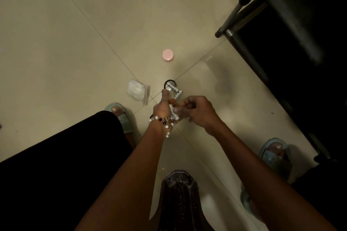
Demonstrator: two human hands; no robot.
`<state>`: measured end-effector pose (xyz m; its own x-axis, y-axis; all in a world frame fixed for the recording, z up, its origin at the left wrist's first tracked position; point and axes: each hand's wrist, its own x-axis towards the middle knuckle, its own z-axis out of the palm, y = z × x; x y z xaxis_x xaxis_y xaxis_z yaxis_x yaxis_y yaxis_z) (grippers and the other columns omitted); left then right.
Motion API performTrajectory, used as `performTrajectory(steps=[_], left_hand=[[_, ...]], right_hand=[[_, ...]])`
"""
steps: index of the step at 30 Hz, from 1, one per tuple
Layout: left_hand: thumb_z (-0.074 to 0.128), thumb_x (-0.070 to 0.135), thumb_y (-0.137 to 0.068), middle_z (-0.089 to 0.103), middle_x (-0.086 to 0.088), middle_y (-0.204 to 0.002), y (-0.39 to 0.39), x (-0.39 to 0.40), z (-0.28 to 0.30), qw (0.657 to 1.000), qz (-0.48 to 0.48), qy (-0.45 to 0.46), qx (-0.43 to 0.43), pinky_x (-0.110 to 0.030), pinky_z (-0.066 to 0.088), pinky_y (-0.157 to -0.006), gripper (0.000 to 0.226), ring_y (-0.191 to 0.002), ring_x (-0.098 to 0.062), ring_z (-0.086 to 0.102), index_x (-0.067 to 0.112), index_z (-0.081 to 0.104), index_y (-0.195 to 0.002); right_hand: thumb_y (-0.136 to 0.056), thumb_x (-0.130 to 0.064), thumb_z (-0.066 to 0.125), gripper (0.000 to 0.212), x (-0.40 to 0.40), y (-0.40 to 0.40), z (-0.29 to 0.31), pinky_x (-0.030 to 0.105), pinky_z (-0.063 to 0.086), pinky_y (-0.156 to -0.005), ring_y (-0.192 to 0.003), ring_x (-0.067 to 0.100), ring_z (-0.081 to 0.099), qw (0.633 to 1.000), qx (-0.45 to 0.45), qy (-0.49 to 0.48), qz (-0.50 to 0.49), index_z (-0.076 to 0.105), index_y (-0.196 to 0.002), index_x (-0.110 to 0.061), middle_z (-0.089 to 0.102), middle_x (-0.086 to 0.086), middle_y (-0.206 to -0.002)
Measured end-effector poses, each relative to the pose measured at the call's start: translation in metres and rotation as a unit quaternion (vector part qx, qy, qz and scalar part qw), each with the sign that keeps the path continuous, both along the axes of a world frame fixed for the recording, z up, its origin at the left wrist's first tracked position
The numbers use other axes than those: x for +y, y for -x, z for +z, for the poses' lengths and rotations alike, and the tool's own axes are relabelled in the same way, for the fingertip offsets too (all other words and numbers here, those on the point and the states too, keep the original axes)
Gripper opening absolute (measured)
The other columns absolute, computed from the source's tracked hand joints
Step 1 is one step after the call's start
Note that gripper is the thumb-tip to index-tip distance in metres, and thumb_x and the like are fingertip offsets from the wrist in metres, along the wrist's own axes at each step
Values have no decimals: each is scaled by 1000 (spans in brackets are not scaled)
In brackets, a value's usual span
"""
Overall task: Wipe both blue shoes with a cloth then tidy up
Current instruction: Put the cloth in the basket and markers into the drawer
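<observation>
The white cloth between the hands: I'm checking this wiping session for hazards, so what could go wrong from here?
1. The left hand holds a white tube along with the white cloth that the right hand pinches; the tube might slip.
2. The pink lid and the plastic packet lie loose on the floor near the feet and could be stepped on.

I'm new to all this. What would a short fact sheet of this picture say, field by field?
Viewpoint: head camera, looking down at a tiled floor
Left hand: grips a small object against a white cloth; thumb raised
Right hand: fingers curled, pinching the cloth
Wrist: beaded bracelet on the left
Floor items: pink lid, white packet, black hair tie
Feet: pale blue slippers
Far right: dark furniture
</observation>
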<state>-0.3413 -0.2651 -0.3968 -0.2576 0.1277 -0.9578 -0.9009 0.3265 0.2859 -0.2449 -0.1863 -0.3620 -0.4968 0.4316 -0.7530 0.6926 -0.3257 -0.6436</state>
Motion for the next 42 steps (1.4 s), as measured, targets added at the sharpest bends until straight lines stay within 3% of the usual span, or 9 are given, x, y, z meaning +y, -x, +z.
performTrajectory(steps=[3, 6, 12, 16, 20, 23, 29, 34, 42], left_hand=[[56, 51, -89, 50, -4, -57, 9, -3, 1, 1000, 9, 1, -15, -24, 45, -48, 44, -51, -18, 49, 12, 53, -69], [56, 42, -92, 39, -3, -58, 20, -12, -1, 1000, 13, 9, -20, -17, 32, -39, 40, -43, -14, 37, 13, 48, -64], [57, 38, -92, 43, -4, -56, 31, -20, 1, 999, 38, 16, 1, -22, 36, -45, 34, -45, -15, 39, 9, 55, -74], [58, 38, -91, 50, -10, -63, 28, -20, -1, 999, 27, 16, 12, -30, 39, -58, 37, -52, -20, 46, 5, 59, -74], [64, 58, -78, 68, -21, -106, 20, -17, 2, 1000, 20, 8, -8, -54, 50, -88, 68, -95, -36, 67, -4, 64, -106], [62, 67, -74, 64, -11, -83, 20, -11, 5, 999, 5, -11, -47, -36, 57, -67, 66, -70, -26, 65, 3, 62, -89], [61, 50, -86, 47, -2, -52, 33, -12, 5, 999, 9, 22, -45, -18, 40, -43, 46, -46, -16, 46, 13, 50, -61], [57, 50, -89, 42, -3, -50, 33, -19, -1, 998, 52, 32, -29, -19, 37, -45, 50, -47, -17, 40, 12, 46, -58], [44, 58, -91, 44, 0, -43, 19, -22, 13, 997, 62, 41, -23, -20, 39, -48, 56, -47, -17, 41, 12, 47, -59]], right_hand=[[-80, -30, 71, 20, 4, 19, -17, 37, 56, -68, -74, 22, 65, 987, -74, -127, -65, 66, -76, -10, 68, 5, -73], [-81, -35, 70, 29, 3, 45, -41, 30, 45, -68, -92, 32, 61, 973, -162, -157, -41, 62, -80, -7, 67, 14, -90], [-83, -24, 66, 32, -6, 65, -53, 33, 47, -80, -103, 36, 59, 956, -241, -165, -36, 60, -106, -2, 60, 18, -114], [-72, -19, 70, 18, -1, 48, -38, 39, 58, -70, -73, 29, 69, 971, -188, -79, -127, 63, -78, -3, 69, 14, -86], [-75, -20, 77, 28, -2, 34, 9, 31, 57, -55, -53, 20, 65, 998, -49, 20, -24, 65, -75, 5, 69, 17, -69], [-77, -30, 76, 31, 4, 37, 5, 36, 58, -62, -64, 25, 69, 994, -65, -82, 8, 66, -74, -1, 69, 13, -70], [-89, -14, 58, 17, 11, 69, -46, 34, 45, -79, -99, 31, 57, 910, -76, -345, 217, 61, -102, -4, 62, 14, -105], [-79, 4, 63, 14, -3, 68, -61, 35, 48, -60, -84, 36, 59, 817, -86, -478, 310, 64, -94, 4, 60, 21, -93], [-82, -14, 66, 18, -1, 9, -50, 21, 35, -72, -86, 24, 56, 945, -37, -303, 115, 73, -98, -9, 52, 14, -98]])
